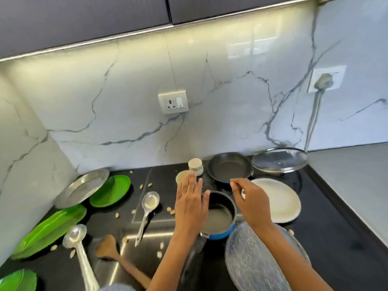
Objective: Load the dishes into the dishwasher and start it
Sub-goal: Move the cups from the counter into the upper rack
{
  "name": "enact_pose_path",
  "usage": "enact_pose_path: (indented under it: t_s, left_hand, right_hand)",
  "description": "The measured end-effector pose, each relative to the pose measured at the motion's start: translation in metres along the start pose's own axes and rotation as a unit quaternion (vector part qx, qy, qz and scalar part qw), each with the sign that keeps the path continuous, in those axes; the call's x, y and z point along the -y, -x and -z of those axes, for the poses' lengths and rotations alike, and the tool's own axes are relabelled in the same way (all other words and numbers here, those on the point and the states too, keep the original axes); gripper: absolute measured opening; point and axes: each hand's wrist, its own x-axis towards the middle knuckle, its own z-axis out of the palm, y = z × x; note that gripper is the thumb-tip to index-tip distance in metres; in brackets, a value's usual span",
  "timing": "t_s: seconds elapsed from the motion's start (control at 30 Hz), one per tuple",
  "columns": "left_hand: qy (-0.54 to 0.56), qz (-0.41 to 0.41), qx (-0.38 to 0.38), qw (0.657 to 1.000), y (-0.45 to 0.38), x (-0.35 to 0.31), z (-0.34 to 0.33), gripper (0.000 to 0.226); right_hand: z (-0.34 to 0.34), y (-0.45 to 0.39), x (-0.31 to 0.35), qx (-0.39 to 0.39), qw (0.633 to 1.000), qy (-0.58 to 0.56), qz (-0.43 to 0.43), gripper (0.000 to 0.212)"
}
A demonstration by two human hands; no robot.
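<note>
Head view: your two hands hover over the dishes at lower centre of the black tabletop (pixel 327 234).

Your left hand (pixel 192 203) is flat with straight fingers and holds nothing, poised over the left rim of the blue saucepan (pixel 219 217). Your right hand (pixel 251 201) has its fingers loosely curled, its grip empty, between the saucepan and the white plate (pixel 281 202). Above them sit a dark frying pan (pixel 230 168), a glass lid (pixel 279 160) and two small cups (pixel 195 164). Left of the frame you have green plates (pixel 110 191), a steel plate (pixel 81 187), two metal ladles (pixel 148 206) and a wooden spatula (pixel 113 250). A patterned glass plate (pixel 252 261) lies lower right.
</note>
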Motion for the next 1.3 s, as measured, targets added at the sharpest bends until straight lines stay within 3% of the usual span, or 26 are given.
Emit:
enact_pose_path:
  t_s: [0.13, 0.27, 0.47, 0.67, 0.87, 1.1, 1.2, 1.3]
  left_hand:
    - [-0.025, -0.032, 0.035, 0.999, -0.087, 0.034, -0.033, 0.054]
    - [-0.073, -0.03, 0.156, 0.985, -0.16, 0.062, -0.07, 0.055]
    - [-0.17, -0.04, 0.266, 0.948, -0.218, 0.096, -0.128, 0.055]
    - [-0.158, -0.039, 0.334, 0.928, -0.238, 0.109, -0.156, 0.06]
    - [-0.153, -0.054, 0.291, 0.943, -0.241, 0.103, -0.155, 0.046]
    - [-0.052, -0.118, 0.177, 0.976, -0.228, 0.066, -0.106, 0.06]
    - [0.028, -0.171, 0.149, 0.973, -0.206, 0.033, -0.072, 0.067]
    - [0.12, -0.229, 0.109, 0.96, -0.175, -0.006, -0.047, 0.075]
  right_hand:
    - [-0.033, -0.041, -0.011, -0.012, 0.999, 0.021, -0.027, 0.005]
    - [-0.061, -0.067, -0.022, -0.019, 0.998, 0.027, -0.051, 0.006]
    - [-0.087, -0.079, -0.041, 0.005, 0.996, 0.036, -0.078, 0.008]
    - [-0.094, -0.081, -0.05, 0.02, 0.995, 0.029, -0.091, 0.01]
    - [-0.091, -0.079, -0.058, 0.034, 0.993, 0.024, -0.112, 0.011]
    - [-0.069, -0.07, -0.058, 0.018, 0.994, 0.006, -0.112, 0.012]
    - [-0.052, -0.065, -0.057, 0.018, 0.996, 0.003, -0.09, 0.03]
    - [-0.027, -0.055, -0.061, 0.031, 0.996, 0.007, -0.079, 0.062]
